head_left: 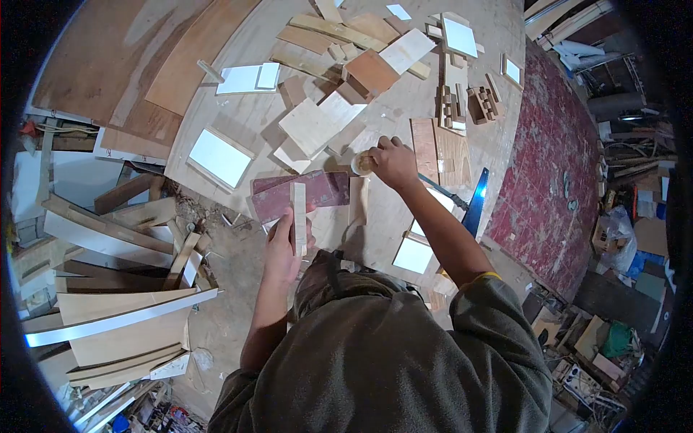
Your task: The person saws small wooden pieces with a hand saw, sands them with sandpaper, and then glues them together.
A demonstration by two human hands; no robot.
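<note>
My left hand (283,249) is closed around a narrow, pale wooden strip (299,206), which points away from me. Beneath the strip lie reddish-brown sheets (332,189) that look like sandpaper, overlapping on the worktable (256,144). My right hand (393,164) has its fingers bent together at a small round pot (360,164) with yellowish-brown contents. Whether those fingers grip the pot's rim or something small in it is hidden. A short wooden block (359,202) sits just below the pot.
Wood offcuts (307,128) and white-faced boards (220,159) are scattered over the table. Under my right forearm lies a handsaw with a shiny blade (475,202). Notched wooden pieces (482,105) lie at the far right. Stacked scrap wood (123,267) fills the floor at left.
</note>
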